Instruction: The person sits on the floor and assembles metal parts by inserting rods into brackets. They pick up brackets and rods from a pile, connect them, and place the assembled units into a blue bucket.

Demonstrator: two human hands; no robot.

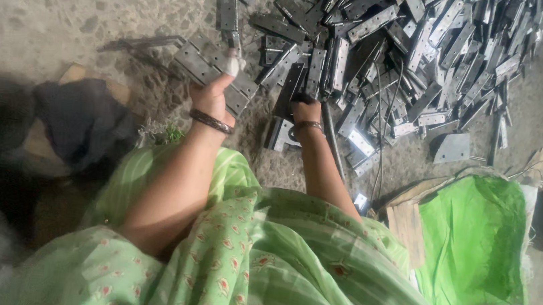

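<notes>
I see a flat grey metal hinge plate [216, 73] grasped in my left hand [212, 96], lifted a little over the speckled stone floor [43, 21]; the fingers [230, 65] wrap its edge, and one of them wears a white bandage. A second long hinge strip [227, 3] stands just beyond that plate, touching its far end. My right hand [305, 111] is pressed into the near edge of the big heap of hinges [404, 45], which spreads across the floor to the upper right; whether those fingers are clenched on a piece I cannot tell, since dark plates hide them. Both wrists carry dark bangles. A small bent bracket [280, 135] lies just beside the right wrist. Thin metal rods [383, 117] run through the heap. Left of my left arm sits a dark cloth [83, 119] over a piece of wood. My green patterned clothing [260, 259] fills the lower view, with a bright green sack [471, 234] to the right.
</notes>
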